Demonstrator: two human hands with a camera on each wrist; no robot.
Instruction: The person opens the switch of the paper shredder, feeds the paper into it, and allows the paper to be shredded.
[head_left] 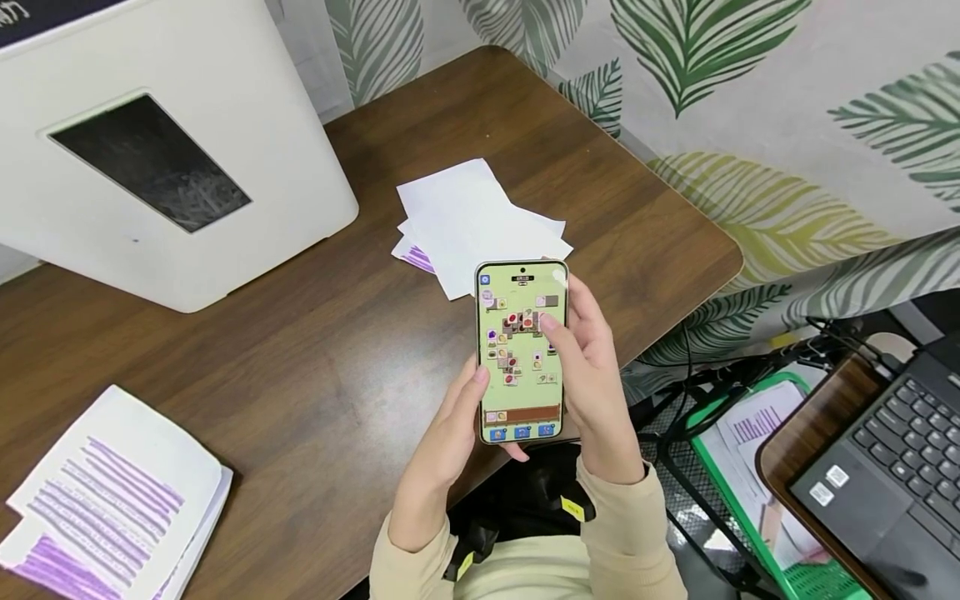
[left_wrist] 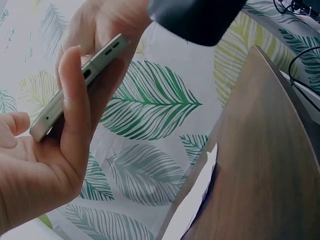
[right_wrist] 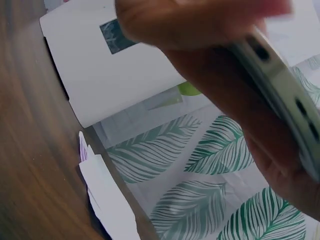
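Observation:
A smartphone (head_left: 521, 354) is held upright in both hands above the near edge of the brown desk, its lit screen showing a green tile game. My left hand (head_left: 450, 421) grips its lower left side, thumb along the edge; in the left wrist view a finger of that hand (left_wrist: 55, 155) wraps beneath the phone's bottom end (left_wrist: 75, 87). On the other side my right hand (head_left: 596, 375) holds the phone's right edge, with the thumb over the upper right of the screen. The right wrist view shows the phone (right_wrist: 280, 90) with fingers behind it.
White papers (head_left: 468, 221) lie behind the phone on the desk (head_left: 322, 375). A white machine (head_left: 172, 167) with a dark window stands back left. Purple-striped sheets (head_left: 112, 492) are at front left. To the right are a laptop (head_left: 892, 475) and a green basket (head_left: 780, 550) holding papers.

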